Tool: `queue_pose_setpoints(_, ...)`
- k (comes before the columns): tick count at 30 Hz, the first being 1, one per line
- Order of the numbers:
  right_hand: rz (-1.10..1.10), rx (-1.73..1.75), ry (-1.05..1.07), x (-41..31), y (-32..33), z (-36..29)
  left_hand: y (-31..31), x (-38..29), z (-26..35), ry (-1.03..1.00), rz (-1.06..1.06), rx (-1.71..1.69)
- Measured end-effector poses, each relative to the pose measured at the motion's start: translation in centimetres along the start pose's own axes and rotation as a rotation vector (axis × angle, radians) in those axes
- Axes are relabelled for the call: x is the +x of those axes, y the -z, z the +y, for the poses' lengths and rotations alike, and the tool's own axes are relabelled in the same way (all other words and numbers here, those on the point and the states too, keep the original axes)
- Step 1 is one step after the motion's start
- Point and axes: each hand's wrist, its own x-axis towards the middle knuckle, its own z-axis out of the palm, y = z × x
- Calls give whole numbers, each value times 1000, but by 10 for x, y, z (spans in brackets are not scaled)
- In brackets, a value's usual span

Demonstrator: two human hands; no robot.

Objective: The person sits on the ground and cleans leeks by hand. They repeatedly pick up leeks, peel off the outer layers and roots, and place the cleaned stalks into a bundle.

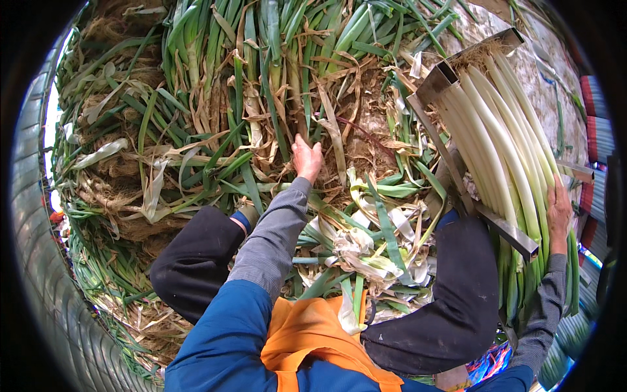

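My left hand (307,158) reaches forward to the base of a brown, unpeeled leek stalk (296,93) in the heap; whether its fingers grip it cannot be told. To the right, my right hand (559,210) rests on the outer side of a bundle of peeled leeks (497,142), near where white turns green. The bundle lies in a metal rack of square tubing (507,231), its roots at the far end and green leaves towards me. More unpeeled leeks with dry outer leaves (196,63) stand in front of me.
Stripped leaves and peelings (360,245) lie between my bent legs. Leeks with matted roots (112,161) are piled at the left, beside a ribbed, curved surface (36,196). Striped rolled fabric or padding (596,137) lies along the right edge. An orange apron (313,328) covers my lap.
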Motion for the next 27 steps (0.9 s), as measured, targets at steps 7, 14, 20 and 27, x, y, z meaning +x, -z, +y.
queue_pose_setpoints(7, 130, 5, 70, 7, -9, -2, -1, -9, 52, -137, -242, -195)
queue_pose_setpoints(14, -201, -272, -65, 24, 47, -38, 90, -107, 126, -109, -509, -1185)
queue_pose_setpoints(20, -187, 682, -50, 53, 107, -316, 97, -286, 90, -353, -455, -766)
queue_pose_setpoints(27, -322, 1832, -446, 13, 5, -458, 130, -383, 30, -620, -664, -139)
